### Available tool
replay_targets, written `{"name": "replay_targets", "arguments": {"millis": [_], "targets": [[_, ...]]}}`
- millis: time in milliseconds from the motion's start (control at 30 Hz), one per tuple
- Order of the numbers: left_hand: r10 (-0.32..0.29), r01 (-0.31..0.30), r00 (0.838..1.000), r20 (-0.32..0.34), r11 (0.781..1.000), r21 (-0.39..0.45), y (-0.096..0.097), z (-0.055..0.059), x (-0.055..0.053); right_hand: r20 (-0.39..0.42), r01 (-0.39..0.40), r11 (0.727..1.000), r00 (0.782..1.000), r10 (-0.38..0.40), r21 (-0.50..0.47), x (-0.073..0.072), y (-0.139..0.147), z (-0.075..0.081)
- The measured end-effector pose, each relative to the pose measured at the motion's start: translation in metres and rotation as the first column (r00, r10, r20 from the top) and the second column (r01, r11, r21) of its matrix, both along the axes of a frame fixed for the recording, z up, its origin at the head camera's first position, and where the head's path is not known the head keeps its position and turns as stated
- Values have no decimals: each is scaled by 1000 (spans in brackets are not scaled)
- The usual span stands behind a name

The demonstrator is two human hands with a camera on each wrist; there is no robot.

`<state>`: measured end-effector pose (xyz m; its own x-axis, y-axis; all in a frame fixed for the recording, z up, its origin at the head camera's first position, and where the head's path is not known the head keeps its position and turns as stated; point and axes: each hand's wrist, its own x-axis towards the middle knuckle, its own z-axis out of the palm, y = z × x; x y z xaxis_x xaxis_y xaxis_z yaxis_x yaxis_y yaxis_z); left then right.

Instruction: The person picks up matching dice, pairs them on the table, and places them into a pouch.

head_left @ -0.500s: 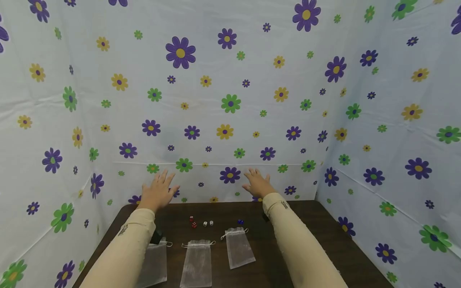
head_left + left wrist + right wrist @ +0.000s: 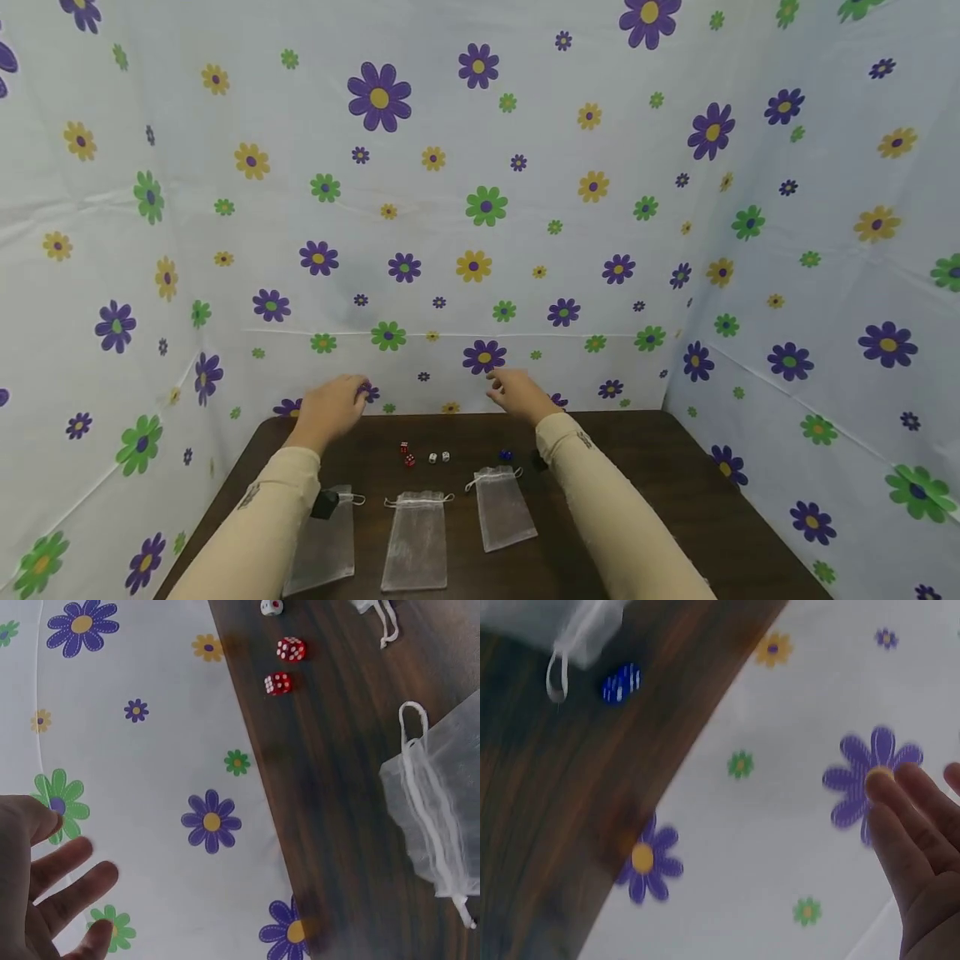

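My left hand hovers over the table's back left part, its fingers loosely bent and holding nothing. On the other side, my right hand is also in the air with relaxed fingers and nothing in them. Between and below the hands lie two red dice, two white dice and blue dice, blurred together in the right wrist view. Nearer to me, three sheer white drawstring bags lie flat: a left bag partly hidden by my sleeve, a middle bag and a right bag.
The dark wooden table runs back to a white cloth printed with purple, green and yellow flowers. This cloth also stands along the left and right sides. A dark device is at my left wrist.
Both hands have gone from spread, raised fingers to loosely bent ones and have sunk slightly. The head view has shifted a little. Dice and bags lie as before.
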<state>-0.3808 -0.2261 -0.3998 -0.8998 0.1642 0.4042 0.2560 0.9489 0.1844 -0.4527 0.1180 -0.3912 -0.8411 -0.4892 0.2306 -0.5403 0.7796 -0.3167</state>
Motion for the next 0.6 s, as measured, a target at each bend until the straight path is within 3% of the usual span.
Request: {"name": "replay_targets", "arguments": {"millis": [133, 233, 433, 600], "targets": [[-67, 65, 997, 42, 997, 31, 4, -14, 4, 5, -78, 997, 997, 78, -27, 10, -9, -17], [-112, 108, 989, 98, 993, 48, 10, -26, 8, 59, -95, 995, 994, 96, -28, 19, -16, -33], [-160, 134, 957, 243, 983, 122, 26, -50, 14, 199, -142, 987, 968, 156, -82, 36, -35, -67], [-222, 177, 931, 290, 968, 176, 41, -69, 17, 267, -174, 982, 945, 189, -79, 52, -54, -87]]}}
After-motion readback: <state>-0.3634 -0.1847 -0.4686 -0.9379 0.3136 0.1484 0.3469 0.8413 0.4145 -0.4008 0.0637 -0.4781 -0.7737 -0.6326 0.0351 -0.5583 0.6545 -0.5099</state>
